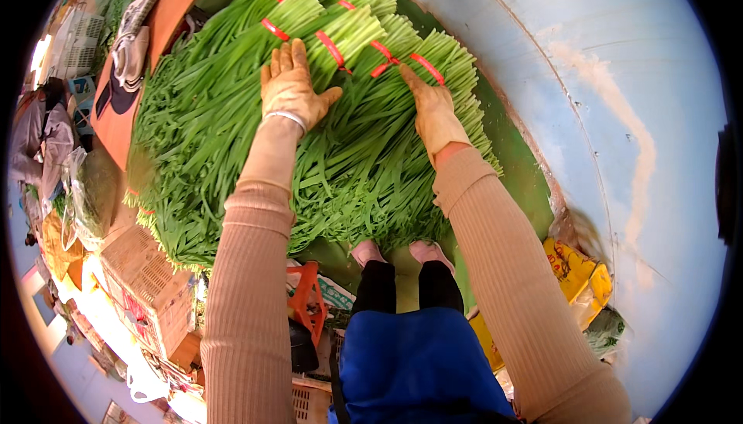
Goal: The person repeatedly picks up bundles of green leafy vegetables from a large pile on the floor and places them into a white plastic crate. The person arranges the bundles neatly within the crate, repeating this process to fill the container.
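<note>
A broad heap of garlic chives (pixel 224 114) in bundles lies in front of me, pale cut ends at the far right and green leaves toward the near left. Red ties (pixel 330 48) wrap the bundles near their pale ends. My left hand (pixel 294 93), in a thin tan glove, rests flat on the leaves just below a tie, its fingers stretched out and holding nothing. My right hand (pixel 435 113), gloved too, lies on the right-hand bundles. Its index finger reaches out beside a red tie (pixel 428 69); its other fingers are partly hidden.
A pale blue wall (pixel 642 76) runs along the right. An orange board (pixel 116 134) with folded gloves stands at left, above a cardboard box (pixel 151 285). Near my legs are a red plastic stool (pixel 308 300) and a yellow bag (pixel 576 273).
</note>
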{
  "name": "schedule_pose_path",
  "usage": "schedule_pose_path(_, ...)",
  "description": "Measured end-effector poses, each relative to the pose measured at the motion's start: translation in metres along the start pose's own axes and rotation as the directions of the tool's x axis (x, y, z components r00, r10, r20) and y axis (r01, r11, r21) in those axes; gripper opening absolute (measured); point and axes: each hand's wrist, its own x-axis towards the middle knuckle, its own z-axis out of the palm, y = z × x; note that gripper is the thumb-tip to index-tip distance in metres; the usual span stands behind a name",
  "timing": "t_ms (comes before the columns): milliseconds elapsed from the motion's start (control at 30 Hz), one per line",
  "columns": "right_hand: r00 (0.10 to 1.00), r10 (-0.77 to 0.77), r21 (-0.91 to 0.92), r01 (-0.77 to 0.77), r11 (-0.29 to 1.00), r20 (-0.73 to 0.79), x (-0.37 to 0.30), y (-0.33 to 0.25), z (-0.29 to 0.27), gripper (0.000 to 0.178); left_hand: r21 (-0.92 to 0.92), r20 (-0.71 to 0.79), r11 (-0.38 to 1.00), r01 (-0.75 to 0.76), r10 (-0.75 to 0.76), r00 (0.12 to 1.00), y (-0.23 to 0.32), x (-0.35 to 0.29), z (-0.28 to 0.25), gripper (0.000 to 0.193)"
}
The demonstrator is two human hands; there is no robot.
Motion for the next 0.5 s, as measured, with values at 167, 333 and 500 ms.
schedule_pose_path(167,1.000,-0.030,-0.014,0.030,0.999,-0.008,0.002,0.004,-0.006,0.081,0.006,0.028,1.000,0.018,-0.018,0.999,-0.006,0.028,0.008,0.113)
schedule_pose_path(333,0.767,0.549,0.605,-0.620,0.500,0.332,-0.001,-0.006,-0.029,0.062,0.023,0.121,0.996,0.085,-0.087,0.989,0.002,0.029,-0.008,0.102)
schedule_pose_path(500,0.595,0.590,0.812,-0.550,-0.196,0.546,-0.028,-0.007,-0.022,0.067,-0.271,-0.053,0.961,0.048,-0.065,0.997,-0.020,0.015,-0.020,0.096)
